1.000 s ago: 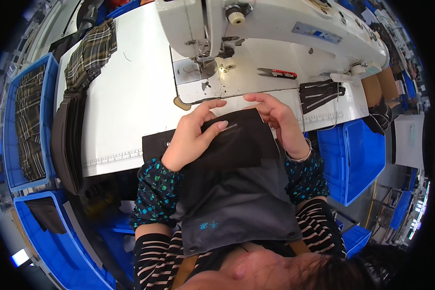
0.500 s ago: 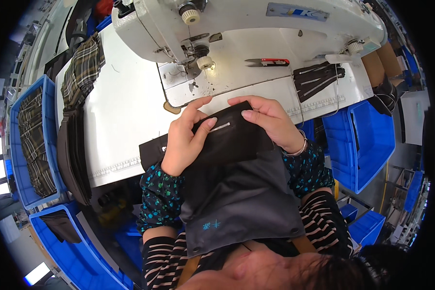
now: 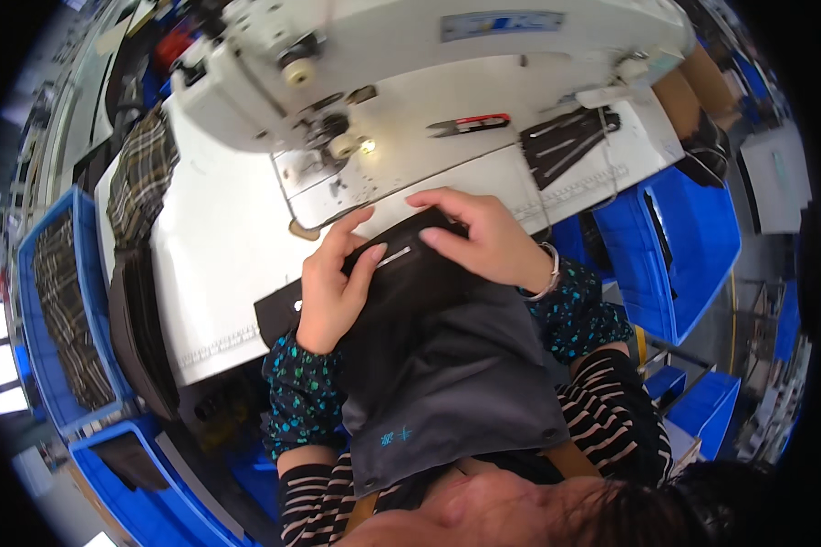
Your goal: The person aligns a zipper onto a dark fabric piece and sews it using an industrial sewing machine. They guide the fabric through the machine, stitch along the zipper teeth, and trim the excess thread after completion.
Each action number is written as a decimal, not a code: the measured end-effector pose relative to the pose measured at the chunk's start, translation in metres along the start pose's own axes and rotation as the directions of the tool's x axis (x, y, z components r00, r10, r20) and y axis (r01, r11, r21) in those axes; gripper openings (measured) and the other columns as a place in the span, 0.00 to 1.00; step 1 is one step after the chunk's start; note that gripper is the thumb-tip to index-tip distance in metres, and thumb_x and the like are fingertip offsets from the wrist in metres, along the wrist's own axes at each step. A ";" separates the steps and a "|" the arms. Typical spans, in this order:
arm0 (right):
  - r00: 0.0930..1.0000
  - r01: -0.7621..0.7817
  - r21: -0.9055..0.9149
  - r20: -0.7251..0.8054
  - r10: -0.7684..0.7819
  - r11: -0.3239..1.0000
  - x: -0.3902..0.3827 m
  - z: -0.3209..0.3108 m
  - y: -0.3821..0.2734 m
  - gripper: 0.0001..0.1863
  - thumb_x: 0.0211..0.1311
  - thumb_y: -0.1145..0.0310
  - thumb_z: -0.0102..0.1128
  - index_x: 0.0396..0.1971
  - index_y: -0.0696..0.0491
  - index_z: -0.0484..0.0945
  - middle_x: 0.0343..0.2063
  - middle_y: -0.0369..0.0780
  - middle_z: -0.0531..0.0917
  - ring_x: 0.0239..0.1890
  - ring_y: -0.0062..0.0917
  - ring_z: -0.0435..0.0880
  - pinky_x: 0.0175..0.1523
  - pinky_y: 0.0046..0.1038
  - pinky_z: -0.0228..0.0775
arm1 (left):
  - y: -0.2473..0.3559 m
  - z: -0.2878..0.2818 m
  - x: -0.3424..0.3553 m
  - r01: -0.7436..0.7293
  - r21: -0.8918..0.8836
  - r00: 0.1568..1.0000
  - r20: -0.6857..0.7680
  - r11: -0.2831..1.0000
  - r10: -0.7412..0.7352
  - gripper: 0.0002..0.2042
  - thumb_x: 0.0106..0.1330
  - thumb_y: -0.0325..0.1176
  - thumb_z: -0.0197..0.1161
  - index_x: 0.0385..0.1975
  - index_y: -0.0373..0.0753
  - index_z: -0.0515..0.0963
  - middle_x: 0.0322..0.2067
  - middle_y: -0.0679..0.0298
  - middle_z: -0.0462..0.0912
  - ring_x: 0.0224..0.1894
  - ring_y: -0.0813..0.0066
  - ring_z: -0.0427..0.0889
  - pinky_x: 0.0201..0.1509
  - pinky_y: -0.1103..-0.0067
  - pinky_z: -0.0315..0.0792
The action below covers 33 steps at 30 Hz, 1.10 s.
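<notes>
1. Head view, what is hard to make out: the needle area of the white sewing machine (image 3: 447,64) sits in shadow under its arm, so the needle itself cannot be made out. The lower part of the dark fabric piece (image 3: 410,273) runs under the grey apron (image 3: 447,383), and its far edge is covered by fingers. The fisheye rim cuts off the room on every side.
2. Head view, the hands and the fabric: the dark fabric piece lies at the near edge of the white table (image 3: 219,255), just in front of the machine bed. The left hand (image 3: 333,287) presses on its left part, thumb and fingers spread flat beside a short pale stitched strip (image 3: 394,256). The right hand (image 3: 479,237) lies flat on the right part, fingers pointing left across the top edge. Both hands are open, pressing down rather than gripping, close together with the strip between them. A bracelet (image 3: 551,273) rings the right wrist.
3. Head view, the surface and room: red-handled thread snips (image 3: 470,123) lie on the machine bed, with a bundle of dark strips (image 3: 570,137) to their right. Plaid cloth (image 3: 141,173) hangs over the table's left end, and more sits in a blue bin (image 3: 59,310) beside it. Blue bins (image 3: 693,237) also stand to the right.
</notes>
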State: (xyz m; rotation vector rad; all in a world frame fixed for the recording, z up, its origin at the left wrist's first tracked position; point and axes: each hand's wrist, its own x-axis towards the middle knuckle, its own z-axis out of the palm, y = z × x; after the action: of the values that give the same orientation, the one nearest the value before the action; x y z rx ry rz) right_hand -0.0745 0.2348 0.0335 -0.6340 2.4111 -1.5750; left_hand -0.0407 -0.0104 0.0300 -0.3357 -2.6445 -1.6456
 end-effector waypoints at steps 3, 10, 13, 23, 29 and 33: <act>0.972 0.228 -0.322 0.022 -0.233 0.919 -0.006 0.002 -0.014 0.23 0.59 0.58 0.74 0.53 0.51 0.82 0.41 0.42 0.88 0.43 0.41 0.88 0.47 0.39 0.79 | 0.003 0.016 -0.010 -0.126 0.195 0.989 -0.056 0.973 0.139 0.24 0.64 0.24 0.73 0.62 0.38 0.79 0.30 0.61 0.87 0.32 0.64 0.83 0.44 0.73 0.76; 0.971 0.127 -0.631 -0.079 -0.226 0.765 -0.096 -0.112 -0.044 0.06 0.57 0.65 0.73 0.33 0.47 0.85 0.29 0.34 0.84 0.33 0.33 0.86 0.36 0.31 0.76 | 0.040 0.013 -0.024 -0.297 0.387 0.937 -0.057 0.873 0.344 0.24 0.69 0.26 0.68 0.65 0.35 0.76 0.42 0.58 0.89 0.48 0.61 0.82 0.60 0.67 0.73; 0.840 -0.302 -0.718 -0.511 -0.181 0.627 -0.170 -0.180 -0.074 0.07 0.59 0.66 0.72 0.35 0.52 0.86 0.32 0.41 0.87 0.34 0.37 0.88 0.38 0.33 0.78 | 0.016 -0.001 -0.033 -0.241 0.427 0.938 -0.128 0.872 0.322 0.24 0.68 0.27 0.69 0.64 0.33 0.75 0.45 0.56 0.87 0.50 0.57 0.81 0.61 0.64 0.72; 0.502 -0.865 -0.498 -0.853 -0.143 -0.061 -0.315 -0.260 0.013 0.09 0.64 0.60 0.69 0.39 0.47 0.85 0.34 0.39 0.87 0.40 0.40 0.87 0.42 0.40 0.77 | -0.015 0.000 -0.035 -0.156 0.482 0.960 -0.130 0.862 0.247 0.18 0.71 0.29 0.68 0.59 0.35 0.79 0.45 0.59 0.87 0.50 0.60 0.79 0.55 0.67 0.73; 0.290 -0.956 -0.287 -0.955 0.066 0.053 -0.364 -0.284 0.118 0.21 0.58 0.58 0.75 0.50 0.48 0.85 0.42 0.44 0.86 0.48 0.44 0.86 0.50 0.44 0.79 | -0.015 0.003 -0.035 -0.129 0.456 0.963 -0.153 0.881 0.220 0.17 0.70 0.28 0.68 0.58 0.35 0.81 0.44 0.59 0.87 0.50 0.58 0.79 0.56 0.67 0.71; 0.500 -0.818 -0.498 -0.863 -0.070 0.289 -0.280 -0.255 0.123 0.11 0.63 0.65 0.71 0.43 0.51 0.86 0.40 0.42 0.86 0.44 0.43 0.86 0.47 0.41 0.79 | -0.011 0.002 -0.037 -0.118 0.495 0.959 -0.167 0.861 0.228 0.17 0.68 0.27 0.69 0.56 0.35 0.82 0.44 0.59 0.87 0.51 0.57 0.79 0.59 0.66 0.71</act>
State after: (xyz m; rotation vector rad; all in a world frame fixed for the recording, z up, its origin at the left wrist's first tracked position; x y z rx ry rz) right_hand 0.0467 0.6132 0.0079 0.9256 3.5126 0.0147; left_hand -0.0067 -0.0199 0.0146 -0.3403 -2.6371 -0.8680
